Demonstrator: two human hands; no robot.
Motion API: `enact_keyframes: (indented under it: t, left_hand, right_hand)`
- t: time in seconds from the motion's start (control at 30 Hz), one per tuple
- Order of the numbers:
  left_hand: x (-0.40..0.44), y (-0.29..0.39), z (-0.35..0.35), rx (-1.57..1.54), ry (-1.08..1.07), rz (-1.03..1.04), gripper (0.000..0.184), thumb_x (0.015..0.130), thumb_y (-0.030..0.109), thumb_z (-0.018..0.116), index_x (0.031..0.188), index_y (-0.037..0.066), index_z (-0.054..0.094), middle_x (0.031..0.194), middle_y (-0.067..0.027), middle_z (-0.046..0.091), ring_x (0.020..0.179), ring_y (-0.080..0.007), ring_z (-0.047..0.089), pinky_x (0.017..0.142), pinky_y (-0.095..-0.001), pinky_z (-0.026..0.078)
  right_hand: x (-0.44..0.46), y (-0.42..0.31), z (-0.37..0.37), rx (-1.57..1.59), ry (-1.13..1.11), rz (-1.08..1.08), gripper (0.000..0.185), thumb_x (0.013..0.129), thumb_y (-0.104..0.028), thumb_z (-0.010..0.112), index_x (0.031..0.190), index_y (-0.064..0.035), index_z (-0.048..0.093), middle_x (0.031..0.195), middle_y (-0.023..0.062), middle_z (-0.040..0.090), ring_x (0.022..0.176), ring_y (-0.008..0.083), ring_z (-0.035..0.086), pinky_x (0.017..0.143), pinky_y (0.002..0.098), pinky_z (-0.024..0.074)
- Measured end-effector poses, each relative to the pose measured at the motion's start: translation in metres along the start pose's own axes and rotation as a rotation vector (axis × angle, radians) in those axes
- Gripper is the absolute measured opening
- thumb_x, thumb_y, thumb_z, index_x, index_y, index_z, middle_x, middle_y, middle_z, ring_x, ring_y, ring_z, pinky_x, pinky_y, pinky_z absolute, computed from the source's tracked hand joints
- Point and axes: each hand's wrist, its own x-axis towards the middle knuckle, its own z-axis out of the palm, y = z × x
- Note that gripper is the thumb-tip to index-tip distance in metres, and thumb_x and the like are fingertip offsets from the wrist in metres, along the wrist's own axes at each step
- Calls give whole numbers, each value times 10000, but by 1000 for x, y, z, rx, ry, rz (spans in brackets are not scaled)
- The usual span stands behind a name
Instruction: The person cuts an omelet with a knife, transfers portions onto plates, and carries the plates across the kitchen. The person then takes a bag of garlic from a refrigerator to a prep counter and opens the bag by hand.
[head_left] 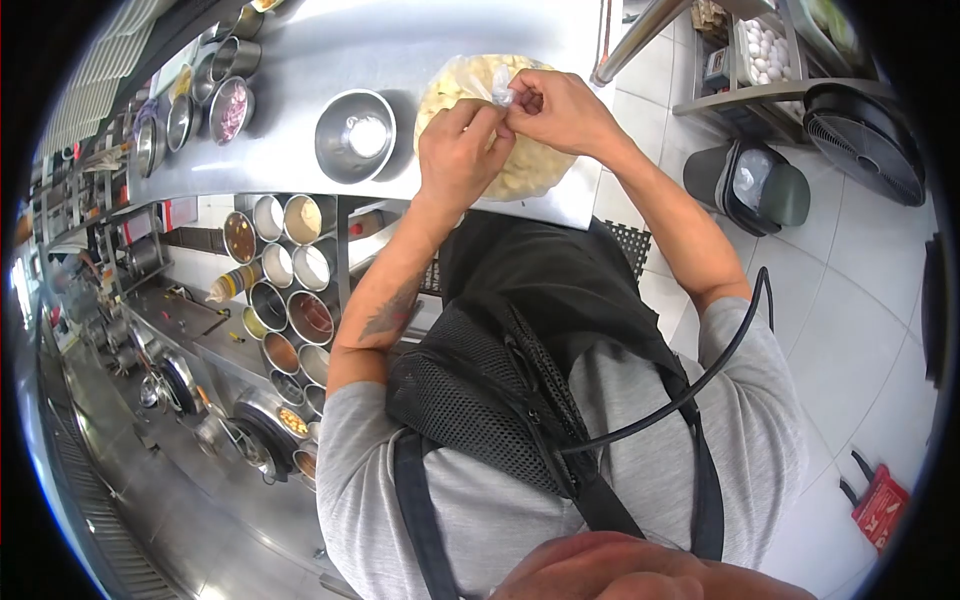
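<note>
A clear plastic bag (530,165) full of pale yellow chunks rests on the steel counter (290,60), close to its right end. Both hands meet at the twisted, gathered neck of the bag. My right hand (555,110) pinches the bunched plastic with thumb and fingers. Just left of it, my left hand (462,145) has its fingers curled closed at the same neck, over the bag's upper part. What the chunks are, I cannot make out for certain. A steel mixing bowl (338,150) stands on the counter left of the bag.
Steel bowls line the counter's far left, one with chopped purple onion (230,110). Below are several round containers (310,315) of sauces and powders. On the right are a trash bin (715,180), a black fan (865,145) and a shelf with eggs (765,50).
</note>
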Motion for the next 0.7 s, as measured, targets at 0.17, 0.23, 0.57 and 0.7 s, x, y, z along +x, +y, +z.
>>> enact_keyframes:
  t: [0.17, 0.23, 0.57, 0.7]
  left_hand:
    - [2, -3, 3, 13, -29, 13, 209, 674, 73, 758, 837, 104, 632, 766, -43, 614, 634, -250, 596, 577, -367, 490]
    - [3, -6, 3, 10, -60, -11, 214, 674, 67, 754, 834, 95, 615, 758, -46, 608, 626, -244, 593, 572, -366, 491]
    - [0, -8, -6, -133, -32, -42, 203, 683, 18, 721, 823, 73, 585, 726, -33, 571, 576, -178, 570, 525, -312, 478]
    - [1, -1, -10, -114, -93, -113, 167, 724, 11, 720, 830, 64, 602, 779, -18, 565, 619, -134, 556, 557, -275, 458]
  right_hand:
    - [-1, 2, 1, -4, -51, 23, 209, 780, -200, 666, 816, 1, 622, 678, 66, 613, 634, 139, 571, 618, 298, 467]
    - [-2, 0, 4, -35, -54, -3, 206, 774, -199, 665, 809, -2, 616, 671, 69, 608, 626, 147, 565, 614, 301, 463]
    - [7, 6, 10, -105, 10, -198, 238, 762, -227, 664, 857, -17, 603, 736, 129, 651, 666, 286, 623, 633, 375, 491]
    - [7, 8, 7, -111, 32, -298, 215, 786, -189, 647, 862, 3, 586, 700, 113, 624, 618, 246, 594, 609, 351, 481]
